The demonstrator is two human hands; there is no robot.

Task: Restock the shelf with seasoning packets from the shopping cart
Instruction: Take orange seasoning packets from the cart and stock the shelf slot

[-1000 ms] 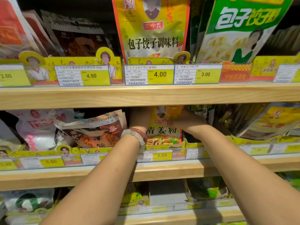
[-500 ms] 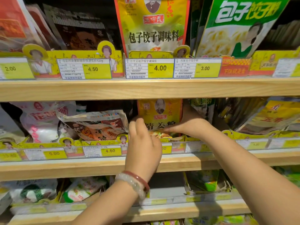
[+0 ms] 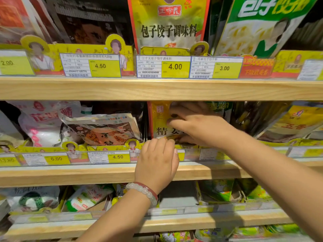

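The yellow seasoning packet (image 3: 160, 119) stands upright on the middle shelf (image 3: 70, 175), just right of the frame's centre, its top edge tucked under the wooden board of the upper shelf (image 3: 70, 88) and its lower edge behind the low yellow shelf fence (image 3: 104, 147). The right hand (image 3: 195, 124) reaches in from the lower right of the frame, the forearm running diagonally up and left, the wrist bent so the back of the hand faces the camera. Its fingers are curled over the packet's right half, with the thumb low near the packet's bottom edge, so it grips the packet from the side. The left hand (image 3: 157, 163) comes up from the bottom centre of the frame, the forearm nearly vertical, a pale bead bracelet (image 3: 143, 191) and a thin red band on the wrist. Its knuckles face the camera and its fingers bend forward over the fence at the packet's foot; whether the fingertips actually pinch the packet or only rest against it cannot be told, since they are hidden behind the hand. To the left of the packet a clear crumpled pouch (image 3: 101, 130) leans back on the same shelf, above a price tag (image 3: 110, 156) reading 4.50.
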